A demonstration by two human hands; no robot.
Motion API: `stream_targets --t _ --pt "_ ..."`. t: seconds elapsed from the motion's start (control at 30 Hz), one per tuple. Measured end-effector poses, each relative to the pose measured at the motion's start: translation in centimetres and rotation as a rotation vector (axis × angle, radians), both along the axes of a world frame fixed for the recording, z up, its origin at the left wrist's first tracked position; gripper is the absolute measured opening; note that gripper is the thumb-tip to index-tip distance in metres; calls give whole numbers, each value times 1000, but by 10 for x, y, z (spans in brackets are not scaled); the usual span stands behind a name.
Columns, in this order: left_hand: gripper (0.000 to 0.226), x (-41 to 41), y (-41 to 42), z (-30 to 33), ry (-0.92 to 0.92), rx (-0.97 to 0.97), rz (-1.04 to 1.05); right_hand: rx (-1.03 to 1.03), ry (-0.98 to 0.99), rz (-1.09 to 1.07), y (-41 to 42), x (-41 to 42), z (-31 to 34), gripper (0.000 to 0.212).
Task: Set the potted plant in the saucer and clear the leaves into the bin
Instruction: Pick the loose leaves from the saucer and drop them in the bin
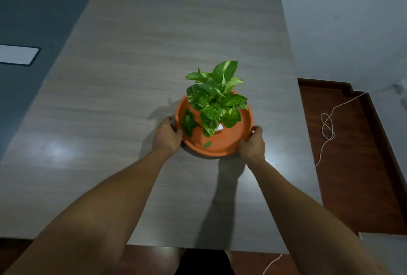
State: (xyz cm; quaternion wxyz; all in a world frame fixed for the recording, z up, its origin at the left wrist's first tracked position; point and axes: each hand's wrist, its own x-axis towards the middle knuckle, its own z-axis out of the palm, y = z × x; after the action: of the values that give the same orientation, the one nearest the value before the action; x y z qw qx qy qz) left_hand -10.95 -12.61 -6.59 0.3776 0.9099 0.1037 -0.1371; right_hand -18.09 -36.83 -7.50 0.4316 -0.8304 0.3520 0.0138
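Plant's in the saucer, both hands on the rim!

The potted plant (217,98) sits inside the orange saucer (222,146) on the desk (154,54). Loose leaves (188,124) lie in the saucer too. The left hand (167,136) and right hand (252,144) grasp opposite edges, likely to keep it level. No bin in view.

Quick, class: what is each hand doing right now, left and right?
Left hand: closed on the left rim of the orange saucer.
Right hand: closed on the saucer's right rim.
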Motion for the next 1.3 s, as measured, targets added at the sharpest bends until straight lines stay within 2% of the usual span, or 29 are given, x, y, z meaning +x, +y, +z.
stream_targets --t 0.17,0.4,0.53,0.6,0.67,0.77,0.87,0.97,1.03,1.1,1.2,1.3 --pt "39 2 -1 2 -21 -29 5 -86 -47 70 -22 15 2 37" --pt "25 -1 -8 0 -55 -5 23 -96 -44 209 -49 30 -5 58" --pt "21 -13 -12 -4 -20 -39 129 -122 -45 250 -54 33 -5 46" --pt "22 -19 -9 -17 9 -77 200 -219 -65 319 -52 29 -4 37" --pt "25 -21 -6 -44 46 -127 264 -332 -78 397 -49 20 -5 39" --pt "19 -40 -19 -12 65 -146 306 -564 -107 555 -45 5 -5 32" --pt "29 -57 -27 3 -27 1 218 -647 -78 798 -36 -1 0 23" --pt "34 -67 -26 3 -144 240 -82 -591 26 949 -22 -2 2 31" --pt "38 -66 -24 1 -201 384 -335 -563 80 956 -7 0 5 42" --pt "50 -62 -25 2 -209 469 -470 -511 102 916 4 0 11 52" --pt "58 -52 -45 -2 -99 564 -544 -389 83 862 3 -1 3 52" --pt "48 -44 -55 -1 -16 607 -551 -259 148 782 6 -3 4 39"
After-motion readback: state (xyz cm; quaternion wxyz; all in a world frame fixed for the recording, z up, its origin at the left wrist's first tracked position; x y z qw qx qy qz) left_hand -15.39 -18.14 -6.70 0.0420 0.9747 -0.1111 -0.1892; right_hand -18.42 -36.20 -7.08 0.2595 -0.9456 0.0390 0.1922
